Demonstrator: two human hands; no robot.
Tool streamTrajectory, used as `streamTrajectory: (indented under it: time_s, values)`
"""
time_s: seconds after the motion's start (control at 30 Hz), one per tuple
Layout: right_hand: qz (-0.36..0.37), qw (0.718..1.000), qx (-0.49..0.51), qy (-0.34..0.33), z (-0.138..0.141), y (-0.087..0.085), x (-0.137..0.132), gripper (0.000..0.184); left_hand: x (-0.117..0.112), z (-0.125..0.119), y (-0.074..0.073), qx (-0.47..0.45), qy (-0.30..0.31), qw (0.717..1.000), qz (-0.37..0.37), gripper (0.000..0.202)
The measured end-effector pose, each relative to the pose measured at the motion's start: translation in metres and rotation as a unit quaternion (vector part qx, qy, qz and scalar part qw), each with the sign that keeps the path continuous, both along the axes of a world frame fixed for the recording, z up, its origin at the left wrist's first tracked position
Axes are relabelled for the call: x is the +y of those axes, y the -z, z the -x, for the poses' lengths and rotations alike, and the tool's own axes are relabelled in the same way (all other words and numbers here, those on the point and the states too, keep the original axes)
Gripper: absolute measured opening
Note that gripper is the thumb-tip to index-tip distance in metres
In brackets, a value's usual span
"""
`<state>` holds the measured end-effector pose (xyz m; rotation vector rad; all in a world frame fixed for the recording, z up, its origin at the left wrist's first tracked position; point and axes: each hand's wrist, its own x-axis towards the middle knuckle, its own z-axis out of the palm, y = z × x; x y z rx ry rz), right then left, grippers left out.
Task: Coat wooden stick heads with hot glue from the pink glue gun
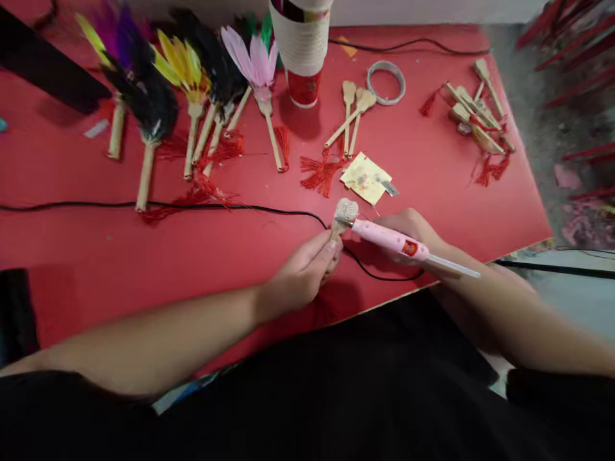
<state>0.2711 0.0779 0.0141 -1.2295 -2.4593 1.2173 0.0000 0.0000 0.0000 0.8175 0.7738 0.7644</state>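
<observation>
My left hand (305,272) is closed around the stem of a small bamboo fan handle (344,210), holding its flat head up over the red table (432,186). My right hand (408,232) grips a pink glue gun (391,239), its metal tip touching the head of the handle. A clear glue stick pokes out of the back of the gun toward the right. The gun's black cord (192,206) runs left across the table.
Several finished feather fans (192,70) with red tassels lie at the back left. A stack of paper cups (302,45), two bare handles (353,115), a tape ring (385,82), a yellow paper scrap (365,177) and a pile of handles (475,115) lie farther back.
</observation>
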Motion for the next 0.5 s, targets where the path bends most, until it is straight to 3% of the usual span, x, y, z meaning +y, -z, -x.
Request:
streamTrajectory:
  time_s: [0.27, 0.5]
  values:
    - [0.015, 0.999, 0.001, 0.029, 0.0004, -0.0046, -0.0066, 0.024, -0.0013, 0.0002, 0.0015, -0.013, -0.017, 0.999, 0.024, 0.049]
    - [-0.014, 0.999, -0.008, 0.031, 0.0052, -0.0062, -0.0047, 0.02, -0.0008, 0.0028, 0.0033, -0.016, -0.009, 0.999, 0.033, 0.048]
